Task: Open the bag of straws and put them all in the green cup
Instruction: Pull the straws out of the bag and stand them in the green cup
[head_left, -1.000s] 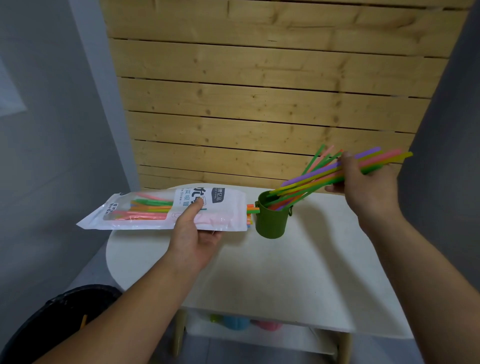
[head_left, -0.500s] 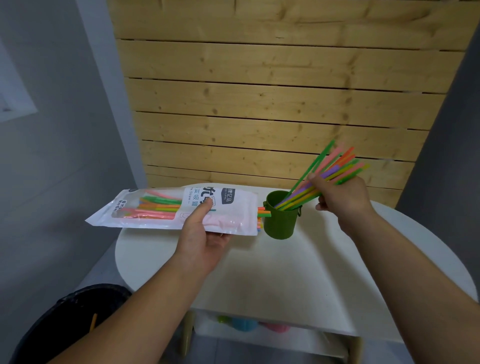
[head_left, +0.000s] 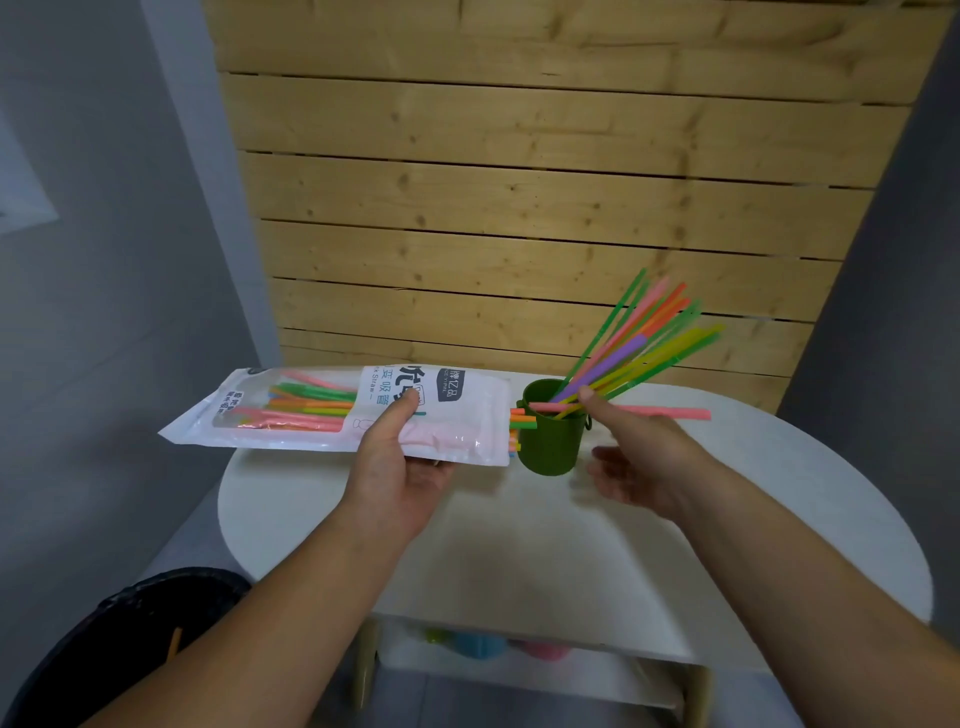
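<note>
My left hand (head_left: 395, 467) grips a white plastic straw bag (head_left: 322, 410), held level above the table's left side, its open end toward the green cup (head_left: 551, 431). Coloured straws show inside the bag and several tips poke out at the mouth (head_left: 519, 423). A bundle of coloured straws (head_left: 639, 343) stands in the cup, leaning up to the right. One pink straw (head_left: 670, 412) lies across the cup's rim, pointing right. My right hand (head_left: 639, 457) is just right of the cup, fingers spread, holding nothing.
The white round-cornered table (head_left: 519, 545) stands against a wooden slat wall (head_left: 519, 208). A lower shelf holds blue, pink and green items (head_left: 483, 644). A black bin (head_left: 130, 639) sits on the floor at the lower left.
My right hand pushed the straw bundle down into the cup, let it go and dropped lower beside the cup. The straws now stand steeper. The bag stays in my left hand.
</note>
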